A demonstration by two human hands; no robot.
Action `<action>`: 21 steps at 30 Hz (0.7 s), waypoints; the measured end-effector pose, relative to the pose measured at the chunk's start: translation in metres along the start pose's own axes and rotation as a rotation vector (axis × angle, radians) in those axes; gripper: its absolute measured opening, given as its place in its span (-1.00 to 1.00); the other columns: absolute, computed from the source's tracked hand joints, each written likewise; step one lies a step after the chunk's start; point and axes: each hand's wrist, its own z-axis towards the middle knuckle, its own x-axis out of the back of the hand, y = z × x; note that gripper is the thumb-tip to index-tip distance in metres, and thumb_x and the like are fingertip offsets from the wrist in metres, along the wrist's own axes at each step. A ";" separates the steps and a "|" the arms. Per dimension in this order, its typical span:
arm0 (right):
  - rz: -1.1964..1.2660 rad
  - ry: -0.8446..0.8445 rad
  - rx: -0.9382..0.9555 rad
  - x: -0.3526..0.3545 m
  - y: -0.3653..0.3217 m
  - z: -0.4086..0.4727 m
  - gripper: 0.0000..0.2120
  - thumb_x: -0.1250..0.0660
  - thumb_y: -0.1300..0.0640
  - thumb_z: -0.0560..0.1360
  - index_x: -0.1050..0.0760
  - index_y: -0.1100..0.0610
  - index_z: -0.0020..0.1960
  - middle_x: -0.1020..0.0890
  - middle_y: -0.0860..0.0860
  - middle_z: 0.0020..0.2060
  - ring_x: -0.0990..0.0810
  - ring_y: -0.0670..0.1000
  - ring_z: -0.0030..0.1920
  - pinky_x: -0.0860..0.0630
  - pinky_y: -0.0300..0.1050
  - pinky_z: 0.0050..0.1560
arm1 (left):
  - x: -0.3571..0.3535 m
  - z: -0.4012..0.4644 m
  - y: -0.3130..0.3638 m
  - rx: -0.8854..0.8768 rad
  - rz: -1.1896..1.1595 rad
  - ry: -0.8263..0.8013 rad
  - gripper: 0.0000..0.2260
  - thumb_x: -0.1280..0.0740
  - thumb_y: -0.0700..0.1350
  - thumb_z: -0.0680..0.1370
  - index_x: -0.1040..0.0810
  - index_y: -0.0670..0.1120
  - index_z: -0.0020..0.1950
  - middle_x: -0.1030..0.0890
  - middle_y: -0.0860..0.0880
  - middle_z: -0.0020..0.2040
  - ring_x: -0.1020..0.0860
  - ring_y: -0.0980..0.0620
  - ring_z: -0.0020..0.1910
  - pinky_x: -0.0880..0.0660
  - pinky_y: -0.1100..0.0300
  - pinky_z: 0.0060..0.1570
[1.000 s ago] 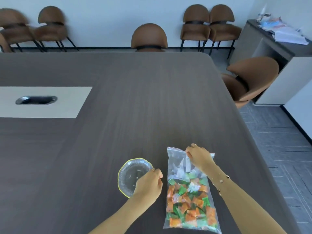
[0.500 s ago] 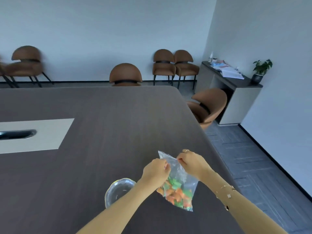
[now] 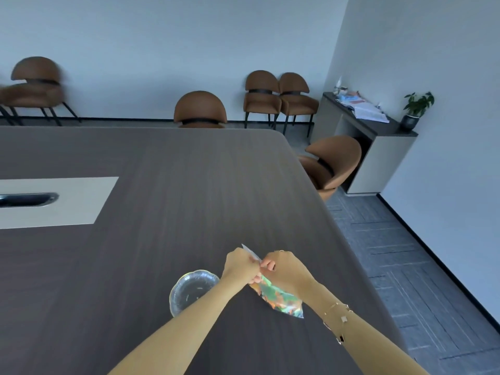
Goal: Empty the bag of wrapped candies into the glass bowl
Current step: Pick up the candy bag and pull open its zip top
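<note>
While both hands meet just right of the glass bowl (image 3: 193,289), the bag of wrapped candies (image 3: 281,297) hangs between them, lifted off the table (image 3: 167,185). Left hand (image 3: 240,267): fingers curled closed, pinching the top edge of the bag from its left side. Right hand (image 3: 288,269): fingers likewise closed on the same top edge from the right, fingertips nearly touching those of the left hand. A clear corner of the bag's mouth sticks up above the knuckles. Whether the seal is parted cannot be told. Candies, orange and green, sit bunched in the lower part of the bag, which slants down and to the right of the bowl, partly behind the right wrist. Bracelet (image 3: 338,318) on the right wrist; ring on a right finger.

Bowl: clear glass, scalloped yellowish rim, standing on the dark wood table, its right side crossed by the left forearm. No candies visible inside it.

Well beyond the bowl, a brown chair (image 3: 200,109) stands at the table's far edge.
</note>
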 end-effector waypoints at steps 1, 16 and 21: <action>0.041 -0.001 -0.024 -0.001 0.000 0.001 -0.77 -0.24 0.10 0.43 -0.62 0.17 -0.07 -0.69 0.11 -0.09 -0.62 0.13 -0.03 -0.58 0.01 -0.03 | 0.001 0.001 -0.003 -0.041 0.009 -0.008 -0.77 -0.20 -0.29 0.42 -0.61 -0.31 -0.33 -0.64 -0.15 -0.46 -0.57 0.04 -0.58 -0.56 0.21 -0.48; 0.349 0.009 -0.226 -0.007 0.007 0.006 -0.82 -0.37 0.10 0.38 -0.66 0.22 -0.20 -0.60 -0.02 -0.33 -0.50 -0.06 -0.30 -0.46 -0.26 -0.29 | -0.001 0.009 -0.031 -0.337 0.127 -0.033 -0.71 -0.35 -0.10 0.54 -0.48 -0.08 -0.38 -0.58 -0.02 -0.44 -0.47 0.22 -0.61 -0.41 0.48 -0.48; 0.153 0.160 -0.210 -0.005 0.007 0.010 -0.84 -0.25 0.19 0.37 -0.59 0.20 -0.19 -0.67 0.09 -0.20 -0.62 0.13 -0.22 -0.54 -0.09 -0.28 | -0.004 0.005 -0.036 -0.362 0.184 0.028 -0.71 -0.34 -0.09 0.52 -0.47 -0.16 -0.38 -0.52 -0.05 -0.43 -0.41 0.09 -0.48 -0.39 0.23 -0.37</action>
